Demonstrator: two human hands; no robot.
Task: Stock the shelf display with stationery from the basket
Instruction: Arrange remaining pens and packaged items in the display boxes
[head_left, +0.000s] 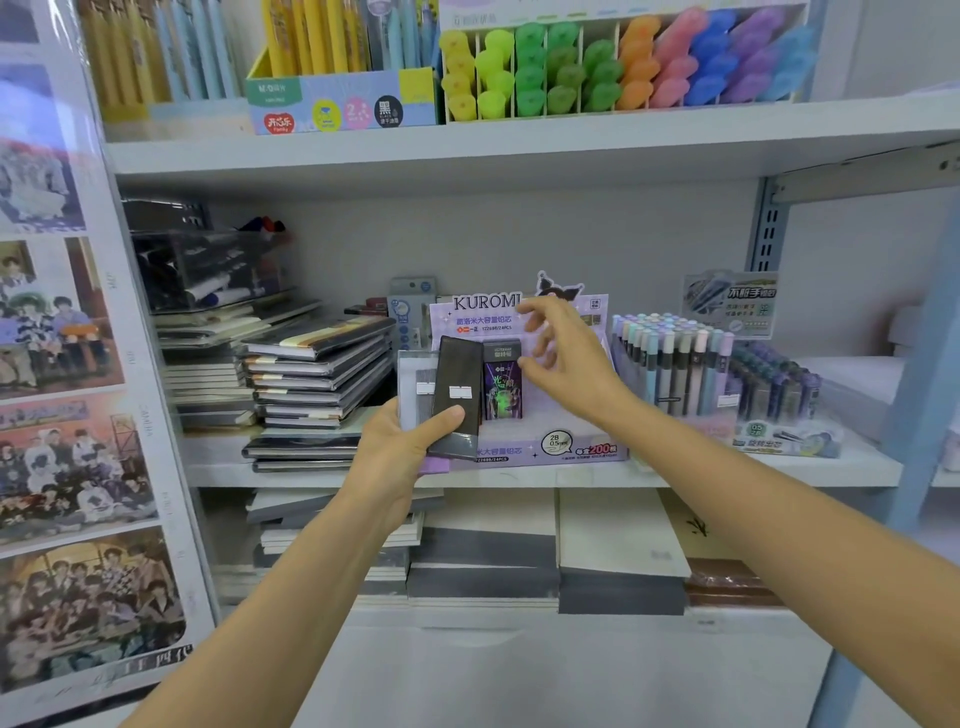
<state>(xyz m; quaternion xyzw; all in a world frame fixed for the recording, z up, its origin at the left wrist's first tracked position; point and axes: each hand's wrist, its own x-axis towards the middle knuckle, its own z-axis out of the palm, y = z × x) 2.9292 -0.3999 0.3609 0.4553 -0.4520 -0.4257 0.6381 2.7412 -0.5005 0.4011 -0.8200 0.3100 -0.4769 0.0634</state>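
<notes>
Your left hand (400, 441) grips the slim lead cases (460, 395): light, stiff, slick I'd guess, so pinch their long edges. Your right hand (566, 356) is spread and empty by the Kuromi box (571, 447).

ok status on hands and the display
Left hand grips flat dark cases. Right hand open at purple Kuromi display box. One purple-printed case stands inside; nothing blocking.

Headroom above Kuromi box (545, 448), notebooks (317, 374) leftward
</notes>
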